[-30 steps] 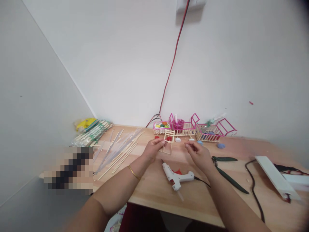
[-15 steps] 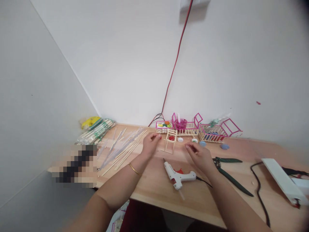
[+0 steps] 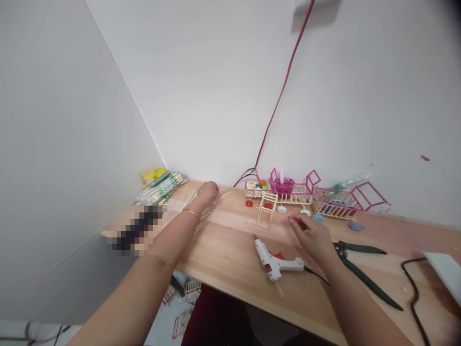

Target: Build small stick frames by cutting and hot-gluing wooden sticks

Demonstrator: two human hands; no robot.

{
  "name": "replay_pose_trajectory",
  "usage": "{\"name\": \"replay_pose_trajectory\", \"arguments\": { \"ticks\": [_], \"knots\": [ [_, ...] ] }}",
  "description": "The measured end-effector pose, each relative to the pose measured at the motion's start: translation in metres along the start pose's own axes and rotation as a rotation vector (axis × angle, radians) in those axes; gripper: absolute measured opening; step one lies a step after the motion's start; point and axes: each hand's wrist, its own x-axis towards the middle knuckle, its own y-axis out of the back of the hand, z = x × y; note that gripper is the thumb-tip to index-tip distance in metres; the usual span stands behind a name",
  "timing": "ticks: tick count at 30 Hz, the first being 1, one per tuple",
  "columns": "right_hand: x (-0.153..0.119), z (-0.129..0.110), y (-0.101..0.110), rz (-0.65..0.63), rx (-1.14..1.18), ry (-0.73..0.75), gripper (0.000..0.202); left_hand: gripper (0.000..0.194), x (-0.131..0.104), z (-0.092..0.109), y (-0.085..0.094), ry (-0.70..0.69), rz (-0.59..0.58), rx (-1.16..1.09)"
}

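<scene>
My left hand (image 3: 208,193) is curled closed at the far end of the loose wooden sticks (image 3: 209,217) and clear glue sticks (image 3: 167,214); whatever its fingers hold is hidden. My right hand (image 3: 310,234) hovers above the table with thumb and fingertips pinched together, and nothing can be made out between them. Left of it stands a small frame of bare sticks (image 3: 265,216), with a red bottle cap (image 3: 268,205) showing through it. Below the frame lies a white hot glue gun (image 3: 275,262) with a red trigger.
Pink-trimmed stick baskets (image 3: 302,198) line the wall, near white caps (image 3: 282,209) and blue caps (image 3: 356,226). Green-handled cutters (image 3: 367,276) lie right of my right forearm. Bundled sticks (image 3: 162,190) sit at the back left. A black cable (image 3: 412,288) crosses the right side.
My left hand has moved left and away, from beside the stick frame to the loose sticks. My right hand stays nearly in place, still pinched. The view has swung left.
</scene>
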Motion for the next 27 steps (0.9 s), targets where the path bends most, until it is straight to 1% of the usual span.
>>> {"name": "replay_pose_trajectory", "arguments": {
  "ticks": [3, 7, 9, 11, 14, 16, 18, 19, 21, 23, 24, 25, 27],
  "knots": [
    [0.000, 0.001, -0.002, -0.004, -0.001, 0.006, 0.026, 0.018, 0.004, -0.003, -0.008, 0.014, -0.065, 0.053],
    [0.000, 0.002, -0.003, -0.017, 0.001, 0.011, 0.027, 0.020, 0.003, 0.007, -0.023, 0.005, -0.098, 0.070],
    [0.000, 0.004, -0.003, -0.019, -0.007, 0.002, 0.027, 0.021, 0.002, 0.012, -0.027, -0.007, -0.099, 0.051],
    [0.000, 0.005, -0.003, -0.021, -0.008, -0.004, 0.026, 0.020, 0.001, 0.016, -0.026, -0.019, -0.092, 0.017],
    [0.000, 0.006, -0.002, -0.024, -0.002, 0.000, 0.026, 0.015, -0.002, 0.017, -0.019, -0.049, -0.057, -0.062],
    [0.000, 0.004, -0.002, -0.015, 0.002, 0.004, 0.026, 0.009, -0.008, 0.019, -0.012, -0.090, -0.009, -0.137],
    [0.000, 0.002, -0.002, -0.008, 0.012, 0.005, 0.026, 0.012, -0.018, 0.026, -0.008, -0.151, 0.054, -0.240],
    [0.001, 0.001, -0.003, -0.001, 0.022, 0.005, 0.026, 0.014, -0.025, 0.032, -0.007, -0.181, 0.070, -0.295],
    [0.001, -0.001, -0.003, 0.015, 0.039, 0.007, 0.027, 0.015, -0.044, 0.048, -0.008, -0.246, 0.049, -0.449],
    [0.002, -0.006, -0.002, 0.053, 0.067, -0.001, 0.027, 0.011, -0.067, 0.068, -0.011, -0.306, -0.114, -0.998],
    [0.002, -0.009, 0.000, 0.071, 0.090, -0.010, 0.027, 0.013, -0.079, 0.077, -0.012, -0.320, -0.200, -1.195],
    [0.002, -0.014, 0.002, 0.085, 0.119, -0.023, 0.028, 0.018, -0.091, 0.086, -0.013, -0.324, -0.275, -1.331],
    [0.002, -0.026, 0.007, 0.099, 0.188, -0.046, 0.028, 0.026, -0.112, 0.101, -0.017, -0.323, -0.411, -1.467]
  ]
}}
